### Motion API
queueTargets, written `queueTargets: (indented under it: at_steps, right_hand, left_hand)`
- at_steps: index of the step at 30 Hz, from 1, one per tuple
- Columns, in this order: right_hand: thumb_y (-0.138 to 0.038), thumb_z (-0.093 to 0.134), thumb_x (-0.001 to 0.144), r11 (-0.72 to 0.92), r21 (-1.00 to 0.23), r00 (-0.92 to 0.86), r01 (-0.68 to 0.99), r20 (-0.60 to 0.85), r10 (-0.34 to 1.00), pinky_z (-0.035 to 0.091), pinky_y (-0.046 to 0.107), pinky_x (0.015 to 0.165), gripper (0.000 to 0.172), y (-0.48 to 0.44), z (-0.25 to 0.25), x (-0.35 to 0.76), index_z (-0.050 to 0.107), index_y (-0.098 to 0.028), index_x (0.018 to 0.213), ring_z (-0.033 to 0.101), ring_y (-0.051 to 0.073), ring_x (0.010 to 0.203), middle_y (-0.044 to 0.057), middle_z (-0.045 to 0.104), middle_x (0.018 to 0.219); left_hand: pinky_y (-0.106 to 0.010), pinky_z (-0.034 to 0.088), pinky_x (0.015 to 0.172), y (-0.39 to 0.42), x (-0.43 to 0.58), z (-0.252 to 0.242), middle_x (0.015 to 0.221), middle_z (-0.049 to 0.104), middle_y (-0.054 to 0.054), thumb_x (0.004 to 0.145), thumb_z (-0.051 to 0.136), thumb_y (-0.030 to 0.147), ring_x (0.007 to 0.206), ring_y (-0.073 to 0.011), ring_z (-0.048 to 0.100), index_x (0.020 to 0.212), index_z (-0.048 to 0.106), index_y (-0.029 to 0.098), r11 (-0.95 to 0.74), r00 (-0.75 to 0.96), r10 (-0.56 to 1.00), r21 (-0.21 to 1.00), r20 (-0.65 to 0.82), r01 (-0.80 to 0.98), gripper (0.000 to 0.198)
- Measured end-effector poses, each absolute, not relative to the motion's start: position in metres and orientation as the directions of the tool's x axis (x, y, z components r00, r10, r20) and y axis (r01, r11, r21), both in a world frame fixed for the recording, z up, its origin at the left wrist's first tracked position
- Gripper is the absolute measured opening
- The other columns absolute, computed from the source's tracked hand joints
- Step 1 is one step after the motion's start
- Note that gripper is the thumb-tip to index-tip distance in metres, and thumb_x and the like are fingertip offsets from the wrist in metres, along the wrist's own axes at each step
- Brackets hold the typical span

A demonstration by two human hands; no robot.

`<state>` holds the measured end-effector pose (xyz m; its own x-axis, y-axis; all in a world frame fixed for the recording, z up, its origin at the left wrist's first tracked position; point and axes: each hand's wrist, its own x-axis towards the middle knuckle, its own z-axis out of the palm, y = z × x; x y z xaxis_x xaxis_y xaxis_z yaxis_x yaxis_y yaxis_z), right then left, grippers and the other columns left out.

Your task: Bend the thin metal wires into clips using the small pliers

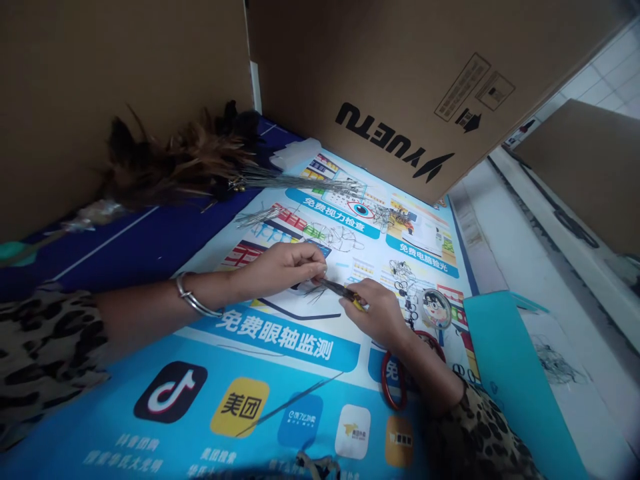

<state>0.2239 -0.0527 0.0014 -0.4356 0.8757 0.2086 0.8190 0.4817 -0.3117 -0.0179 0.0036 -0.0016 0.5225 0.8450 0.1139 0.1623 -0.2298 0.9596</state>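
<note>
- The printed poster (125, 373) covers the table and reaches the near edge, with app logos in its bottom row.
- A cardboard box (400, 80) stands behind it, leaning over the far right of the poster.
- A teal sheet (505, 373) lies at the right, overlapping the poster's edge.
- A feather duster (180, 160) lies at the far left, with its wire stems pointing right.
- The left hand (283, 267), a silver bangle (193, 297) on its wrist, rests mid-poster with its fingertips pinched together on a thin wire (316, 292).
- The right hand (377, 310), a red bangle (395, 380) at its wrist, is closed around the yellow handles of the pliers (337, 289).
- The pliers' long axis runs from lower right to upper left, and the dark nose points at the left fingertips, touching or just beside them.
- The wire fans out below the nose, just above the poster.
</note>
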Motion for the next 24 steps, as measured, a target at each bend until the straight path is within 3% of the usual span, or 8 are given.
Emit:
queueTargets:
  at_steps: [5,8,13,20,24]
  right_hand:
    - [-0.033,0.063,0.086,0.426,-0.439,-0.371,0.791,0.21,0.905,0.049,0.027,0.07,0.019,-0.049,0.002,0.225,0.07,-0.019,0.098,0.064,0.018,0.078,0.005,0.069,0.084]
    - [-0.032,0.063,0.087,0.454,-0.418,-0.356,0.787,0.295,0.887,0.05,0.028,0.072,0.017,-0.049,-0.001,0.227,0.068,-0.02,0.097,0.064,0.018,0.081,0.006,0.07,0.087]
    - [-0.029,0.059,0.09,0.591,-0.146,-0.461,0.794,0.488,0.741,0.048,0.034,0.081,0.015,-0.05,-0.007,0.23,0.066,-0.02,0.1,0.062,0.021,0.089,0.008,0.07,0.092]
    - [-0.028,0.054,0.094,0.592,0.257,-0.638,0.764,0.434,0.636,0.039,0.038,0.071,0.022,-0.054,0.006,0.227,0.063,-0.018,0.111,0.056,0.022,0.082,0.009,0.067,0.09]
    - [-0.023,0.05,0.096,0.59,0.344,-0.683,0.73,0.372,0.628,0.032,0.038,0.065,0.025,-0.059,0.01,0.224,0.058,-0.02,0.12,0.055,0.022,0.082,0.009,0.066,0.095]
  left_hand:
    - [-0.024,0.047,0.062,0.004,-0.017,0.0,0.076,0.072,-0.003,0.09,0.057,0.034,0.068,-0.0135,0.063,0.079,0.063,0.018,-0.127,0.518,0.853,0.989,0.068,0.08,0.02]
    - [-0.024,0.045,0.057,0.004,-0.015,0.0,0.074,0.073,-0.004,0.088,0.06,0.036,0.066,-0.0139,0.064,0.079,0.06,0.017,0.044,0.495,0.868,0.999,-0.041,0.005,0.021]
    - [-0.023,0.041,0.052,0.002,-0.013,0.002,0.069,0.072,-0.003,0.085,0.063,0.037,0.059,-0.0132,0.063,0.076,0.058,0.017,0.224,0.445,0.877,0.973,-0.179,-0.049,0.022]
    - [-0.024,0.041,0.051,-0.003,-0.007,0.005,0.065,0.069,-0.001,0.081,0.065,0.034,0.056,-0.0132,0.062,0.073,0.058,0.017,0.316,0.418,0.868,0.947,-0.268,-0.049,0.02]
    - [-0.024,0.041,0.051,-0.002,-0.005,0.004,0.064,0.068,0.0,0.081,0.064,0.034,0.054,-0.0127,0.061,0.072,0.058,0.017,0.32,0.41,0.87,0.946,-0.272,-0.052,0.019]
